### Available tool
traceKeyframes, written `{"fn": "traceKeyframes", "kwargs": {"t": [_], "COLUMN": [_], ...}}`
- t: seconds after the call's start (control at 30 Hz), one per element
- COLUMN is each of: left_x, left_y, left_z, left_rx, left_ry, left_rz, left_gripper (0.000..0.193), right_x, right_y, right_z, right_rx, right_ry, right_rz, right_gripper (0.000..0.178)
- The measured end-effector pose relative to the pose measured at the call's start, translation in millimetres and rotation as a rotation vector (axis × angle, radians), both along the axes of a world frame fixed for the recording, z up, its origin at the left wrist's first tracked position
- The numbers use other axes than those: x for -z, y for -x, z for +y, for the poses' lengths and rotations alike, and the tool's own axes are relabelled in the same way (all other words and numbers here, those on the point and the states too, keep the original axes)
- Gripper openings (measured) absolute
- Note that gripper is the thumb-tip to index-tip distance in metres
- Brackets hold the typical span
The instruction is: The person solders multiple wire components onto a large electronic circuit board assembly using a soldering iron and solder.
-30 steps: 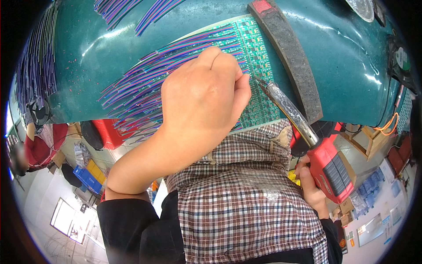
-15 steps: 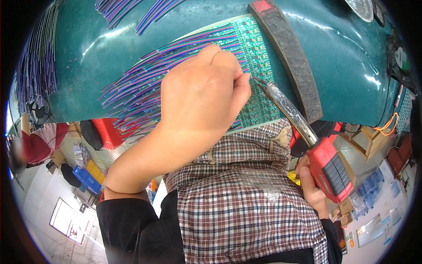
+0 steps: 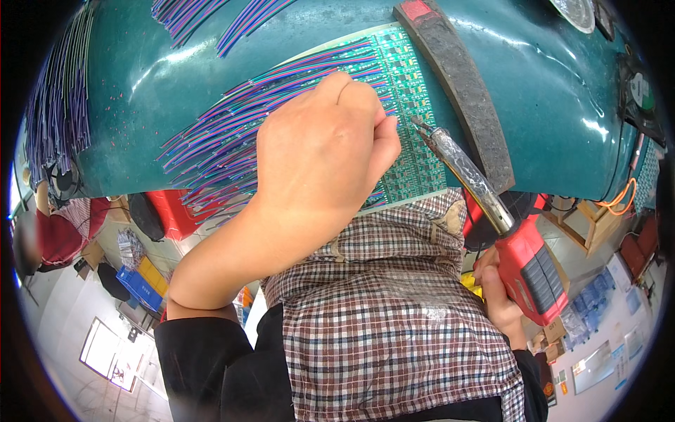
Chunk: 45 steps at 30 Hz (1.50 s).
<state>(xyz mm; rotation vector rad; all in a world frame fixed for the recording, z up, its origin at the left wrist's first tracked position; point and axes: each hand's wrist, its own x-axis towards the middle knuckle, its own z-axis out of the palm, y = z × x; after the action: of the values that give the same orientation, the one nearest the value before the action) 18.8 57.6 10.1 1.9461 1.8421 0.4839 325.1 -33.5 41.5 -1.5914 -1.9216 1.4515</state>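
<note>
A green circuit board panel (image 3: 411,151) lies at the table's near edge, with rows of small parts. Thin blue, pink and dark wires (image 3: 218,133) fan out to the left from it. My left hand (image 3: 323,148) rests over these wires, closed in a pinch, with coloured wire ends just showing at its fingertips. The palm hides much of what lies beneath. My right hand (image 3: 500,302) is wrapped around the red handle of a soldering iron (image 3: 531,271). Its metal tip points up and left over the board, a little right of my left fingertips and apart from them.
A dark curved bar (image 3: 460,91) lies along the board's right side on the green table mat (image 3: 548,91). More wire bundles (image 3: 60,98) hang at the far left, and others (image 3: 186,17) lie at the back. A small black fan (image 3: 640,91) stands at the right edge.
The soldering iron's tip has drawn back slightly to the right, away from my left fingertips. Board and bar have shifted a touch left. My left hand stays almost still.
</note>
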Motion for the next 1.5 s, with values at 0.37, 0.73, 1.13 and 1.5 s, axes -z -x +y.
{"fn": "traceKeyframes", "kwargs": {"t": [0.37,0.73,1.13,1.5], "left_x": [-3.8,0.0,3.6,3.9], "left_y": [1.3,0.6,0.8,0.0], "left_z": [2.1,0.2,-0.9,-1.2], "left_rx": [0.000,-0.005,0.013,0.014], "left_ry": [0.048,0.026,-0.023,-0.011], "left_rz": [-0.007,-0.020,-0.001,0.003], "left_gripper": [0.018,0.017,0.019,0.019], "right_x": [5.1,3.5,6.8,1.7], "right_y": [4.8,-0.3,9.3,6.0], "right_z": [0.1,-3.1,3.5,-2.9], "right_rx": [0.082,0.078,0.088,0.145], "right_ry": [0.000,0.002,0.021,0.009], "right_rz": [-0.005,-0.056,0.025,-0.047], "right_gripper": [0.032,0.025,0.027,0.023]}}
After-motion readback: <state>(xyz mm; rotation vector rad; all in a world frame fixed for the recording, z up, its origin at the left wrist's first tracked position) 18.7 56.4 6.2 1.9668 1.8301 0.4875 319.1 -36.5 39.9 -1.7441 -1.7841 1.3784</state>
